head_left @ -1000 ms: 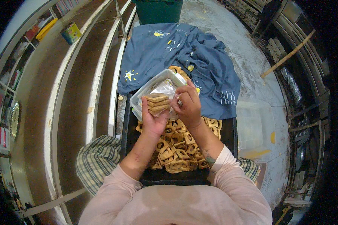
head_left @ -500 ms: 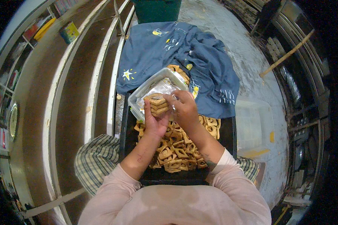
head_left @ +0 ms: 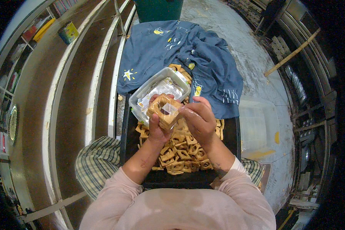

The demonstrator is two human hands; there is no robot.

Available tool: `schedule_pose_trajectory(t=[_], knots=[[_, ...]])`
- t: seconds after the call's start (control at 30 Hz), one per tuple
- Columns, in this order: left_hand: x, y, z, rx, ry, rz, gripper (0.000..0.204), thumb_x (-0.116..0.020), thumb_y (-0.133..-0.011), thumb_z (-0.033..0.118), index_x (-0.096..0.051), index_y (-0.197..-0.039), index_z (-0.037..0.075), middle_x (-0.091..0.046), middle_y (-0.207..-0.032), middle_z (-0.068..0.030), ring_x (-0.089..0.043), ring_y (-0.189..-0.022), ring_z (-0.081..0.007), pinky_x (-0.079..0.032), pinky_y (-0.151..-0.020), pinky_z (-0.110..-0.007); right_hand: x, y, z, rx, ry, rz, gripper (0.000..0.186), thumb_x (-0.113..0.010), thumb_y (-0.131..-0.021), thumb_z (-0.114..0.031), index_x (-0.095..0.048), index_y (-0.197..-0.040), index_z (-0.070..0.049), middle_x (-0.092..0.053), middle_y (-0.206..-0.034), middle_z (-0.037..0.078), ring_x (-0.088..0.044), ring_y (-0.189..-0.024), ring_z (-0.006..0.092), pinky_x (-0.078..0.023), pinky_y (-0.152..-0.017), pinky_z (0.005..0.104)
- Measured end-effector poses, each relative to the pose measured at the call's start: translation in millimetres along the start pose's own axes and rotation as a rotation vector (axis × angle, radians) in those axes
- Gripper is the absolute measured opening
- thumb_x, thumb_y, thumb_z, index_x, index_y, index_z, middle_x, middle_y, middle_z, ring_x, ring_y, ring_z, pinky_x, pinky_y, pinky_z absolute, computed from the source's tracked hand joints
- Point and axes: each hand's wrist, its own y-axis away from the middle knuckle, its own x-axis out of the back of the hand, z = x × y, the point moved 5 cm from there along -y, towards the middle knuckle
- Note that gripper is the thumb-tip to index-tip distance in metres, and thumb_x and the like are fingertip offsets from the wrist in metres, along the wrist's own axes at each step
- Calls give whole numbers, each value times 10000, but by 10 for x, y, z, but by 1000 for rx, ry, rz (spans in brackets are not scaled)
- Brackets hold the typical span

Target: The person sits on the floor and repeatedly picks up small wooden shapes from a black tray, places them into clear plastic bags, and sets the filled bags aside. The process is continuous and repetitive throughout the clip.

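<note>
A stack of square golden-brown biscuits (head_left: 157,106) with holes in the middle sits in clear plastic wrapping, its top turned up. My left hand (head_left: 159,132) closes round it from the left and below. At its right side my right hand (head_left: 201,119) pinches the clear wrapper (head_left: 176,106) between thumb and fingers; the fingertips are partly hidden. Under both hands lies a heap of loose biscuits (head_left: 180,153) in a black tray (head_left: 228,155). Behind the stack, a translucent plastic tub (head_left: 136,97) holds white slips of paper (head_left: 166,87).
Dark blue patterned cloth (head_left: 214,53) covers the tray's far side, with more biscuits (head_left: 178,69) beside the tub. On the right floor stands a clear plastic box (head_left: 253,130). A pale slatted rack (head_left: 94,73) runs along the left. A green bin (head_left: 159,10) stands at the back.
My left hand has turned the biscuit stack so its top with the hole shows instead of its layered side. My right hand has shifted right and slightly down. More white slips show in the tub.
</note>
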Motion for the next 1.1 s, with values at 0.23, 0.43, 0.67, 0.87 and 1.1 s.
schedule_pose_trajectory(t=[0.23,0.43,0.67,0.87,1.1], knots=[[-82,-59,104,-79,-98,-59,703,-719,-645,325,-263,-1135,108,-426,-1103,-129,-478,-1020,-262,-416,-885,-390,-47,135,133,-222,-81,27,156,-616,-677,-22,-625,-827,-65,-562,-814,52,-547,-759,182,-422,-781,330],[59,-86,50,-57,-315,-12,701,-705,-644,409,-305,-1139,116,-442,-1101,-112,-469,-1046,-276,-427,-883,-402,-223,391,278,-603,-443,146,180,-584,-705,24,-635,-858,-56,-532,-847,71,-532,-780,195,-436,-706,261],[353,40,-404,308,-174,320,565,-596,-778,318,-260,-1184,114,-421,-1123,-108,-436,-1059,-227,-396,-879,-365,172,265,345,-493,-40,-145,246,-567,-637,53,-639,-841,-64,-529,-758,98,-539,-729,243,-453,-653,295],[-350,351,-1382,121,-1217,-458,431,-610,-747,214,-411,-1103,77,-446,-1092,-116,-375,-1099,-273,-311,-902,-372,1423,963,932,-710,582,-264,222,-514,-577,54,-630,-749,-25,-542,-748,128,-538,-732,294,-434,-674,353],[-956,611,-2380,186,-1223,-1015,316,-631,-688,161,-533,-969,56,-499,-1056,-144,-407,-1054,-317,-293,-920,-397,2353,2951,1972,-1335,1093,-590,130,-551,-711,-99,-645,-761,-23,-596,-798,195,-582,-751,337,-465,-682,404]])
